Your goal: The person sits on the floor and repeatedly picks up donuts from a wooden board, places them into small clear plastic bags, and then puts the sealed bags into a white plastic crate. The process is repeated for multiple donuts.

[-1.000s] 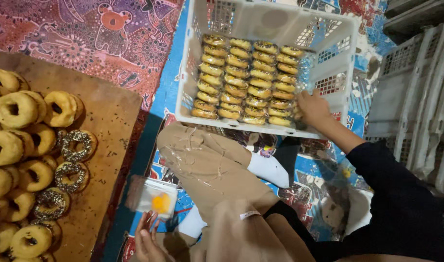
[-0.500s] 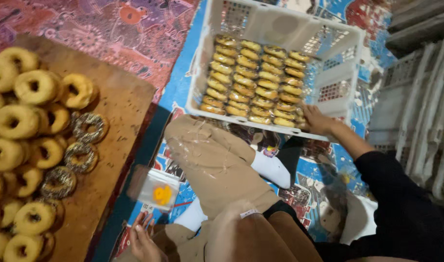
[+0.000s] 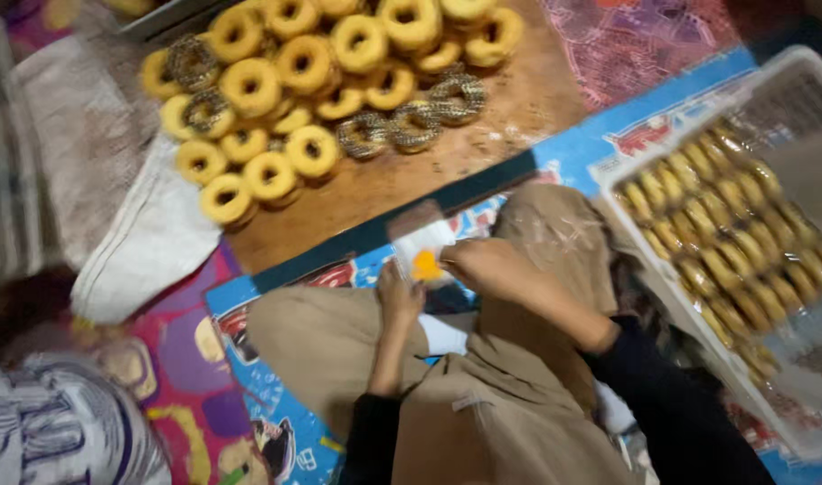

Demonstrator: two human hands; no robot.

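A small clear plastic container (image 3: 418, 244) with something orange inside sits in front of my knees. My left hand (image 3: 398, 295) grips its near edge. My right hand (image 3: 485, 267), in a dark sleeve, is curled against the container's right side, by the orange bit; blur hides whether it grips anything. Beyond them, a wooden board (image 3: 483, 135) carries several ring doughnuts (image 3: 285, 81), some yellow-glazed, some covered in dark sprinkles.
A white plastic crate (image 3: 631, 229) at the right holds rows of small yellow pastries (image 3: 725, 229). A white cloth (image 3: 146, 247) lies at the board's left end. A colourful printed mat (image 3: 249, 305) covers the floor under my tan-clad legs (image 3: 555, 233).
My right hand left the crate's edge and came across to the container held by my left hand. The view swung round, so the board now lies ahead and the crate at right.
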